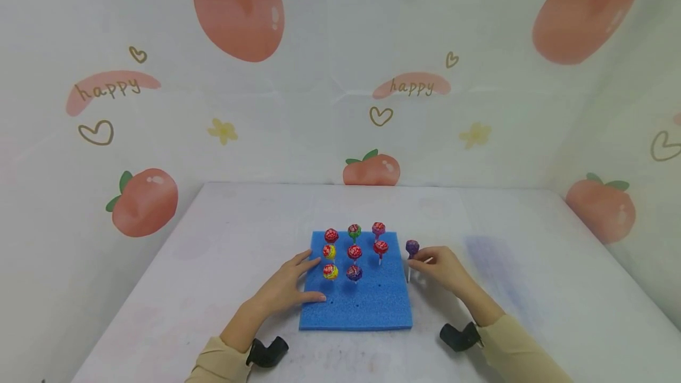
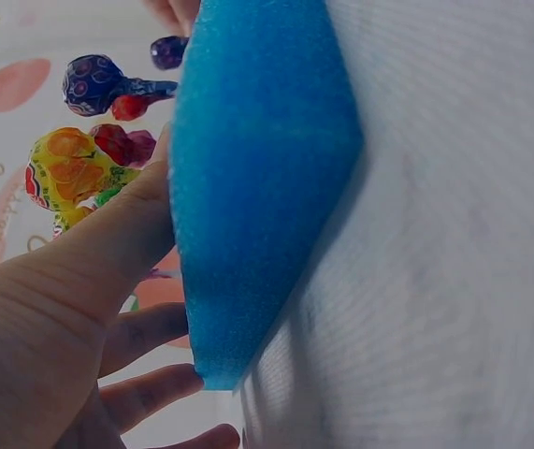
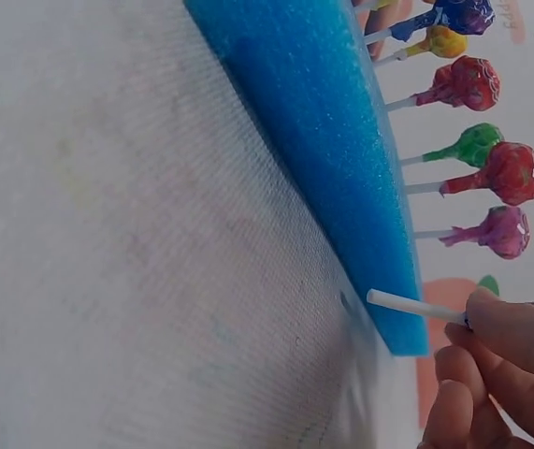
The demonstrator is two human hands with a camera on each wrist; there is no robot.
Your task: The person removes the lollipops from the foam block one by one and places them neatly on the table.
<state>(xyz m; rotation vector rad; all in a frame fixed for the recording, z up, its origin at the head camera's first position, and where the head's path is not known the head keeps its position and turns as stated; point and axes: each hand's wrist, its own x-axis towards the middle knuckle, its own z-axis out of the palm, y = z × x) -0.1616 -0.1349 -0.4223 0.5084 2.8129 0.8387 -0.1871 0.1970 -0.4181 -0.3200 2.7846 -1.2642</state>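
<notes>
A blue foam block (image 1: 367, 313) lies on the table with several wrapped lollipops standing in its top, sticks down. My left hand (image 1: 282, 289) rests along the block's left side, thumb on the top face and fingers extended by the edge. To the right of the block, my right hand (image 1: 446, 269) pinches a purple lollipop (image 1: 412, 247) just under its wrapped head. Its white stick (image 3: 407, 304) points down beside the block, bare at the lower end. Closest to my left hand are a yellow-and-red lollipop (image 1: 330, 272) and another yellow one (image 1: 329, 252).
Also in the block stand a blue-purple lollipop (image 1: 354, 273), a green one (image 1: 354, 231), a pink one (image 1: 378, 228) and several red ones. Small holes show in the foam's front part. A white cloth backdrop (image 1: 319, 123) printed with fruit hangs behind the table.
</notes>
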